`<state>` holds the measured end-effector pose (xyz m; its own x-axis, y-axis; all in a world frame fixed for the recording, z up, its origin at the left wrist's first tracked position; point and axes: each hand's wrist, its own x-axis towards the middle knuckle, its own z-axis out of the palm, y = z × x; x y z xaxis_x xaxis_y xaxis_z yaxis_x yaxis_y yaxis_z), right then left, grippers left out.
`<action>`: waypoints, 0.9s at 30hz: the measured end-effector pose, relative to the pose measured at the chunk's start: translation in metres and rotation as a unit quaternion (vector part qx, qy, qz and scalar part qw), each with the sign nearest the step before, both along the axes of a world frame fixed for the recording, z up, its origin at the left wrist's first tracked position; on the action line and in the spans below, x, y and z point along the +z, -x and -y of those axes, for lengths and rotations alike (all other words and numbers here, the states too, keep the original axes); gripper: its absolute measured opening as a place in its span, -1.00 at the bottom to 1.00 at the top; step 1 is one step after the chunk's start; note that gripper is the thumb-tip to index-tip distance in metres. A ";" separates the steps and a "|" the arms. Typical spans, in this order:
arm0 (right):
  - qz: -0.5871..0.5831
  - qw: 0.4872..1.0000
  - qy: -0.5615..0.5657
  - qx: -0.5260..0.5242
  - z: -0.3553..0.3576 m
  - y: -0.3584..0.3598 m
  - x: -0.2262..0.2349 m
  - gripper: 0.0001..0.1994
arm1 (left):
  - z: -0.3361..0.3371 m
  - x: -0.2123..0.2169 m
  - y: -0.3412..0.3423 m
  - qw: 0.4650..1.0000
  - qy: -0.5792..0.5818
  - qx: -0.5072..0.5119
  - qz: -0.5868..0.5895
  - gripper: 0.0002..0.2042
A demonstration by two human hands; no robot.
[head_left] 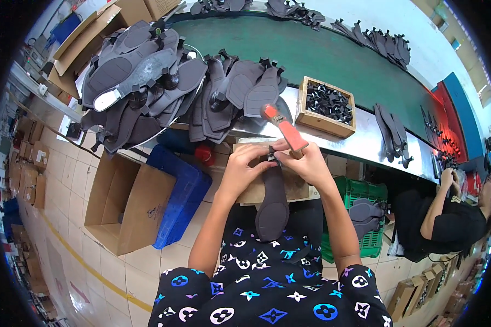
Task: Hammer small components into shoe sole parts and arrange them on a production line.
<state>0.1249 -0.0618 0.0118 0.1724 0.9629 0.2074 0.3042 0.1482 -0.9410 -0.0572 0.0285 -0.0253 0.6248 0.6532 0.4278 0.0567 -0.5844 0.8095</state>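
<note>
The dark shoe sole lies lengthwise on a wooden block at the bench edge above your lap; your left hand pinches its top end, while your right hand steadies that end and grips a red-handled hammer. This appears to be the fitting step at the sole's tip. The next move likely calls for keeping the fingertips clear of any strike.
</note>
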 end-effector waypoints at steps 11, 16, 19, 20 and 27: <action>0.194 0.981 -0.023 -0.011 0.015 0.006 0.019 -0.77 | 0.002 -0.001 -0.003 0.999 -0.037 0.008 -0.007 -0.74; 0.239 0.971 -0.019 0.004 0.021 0.010 0.022 -0.78 | 0.004 0.003 -0.002 0.998 0.052 -0.019 -0.003 -0.74; 0.278 0.959 -0.049 0.000 0.021 0.007 0.025 -0.83 | 0.000 0.004 -0.004 0.998 0.064 -0.016 0.001 -0.79; 0.237 0.968 -0.085 0.004 0.021 0.008 0.028 -0.81 | -0.001 0.007 -0.005 0.993 0.109 -0.032 -0.004 -0.82; 0.011 0.990 0.044 -0.132 0.088 0.044 0.076 -0.68 | -0.003 -0.003 -0.003 0.974 0.210 -0.073 0.033 -0.78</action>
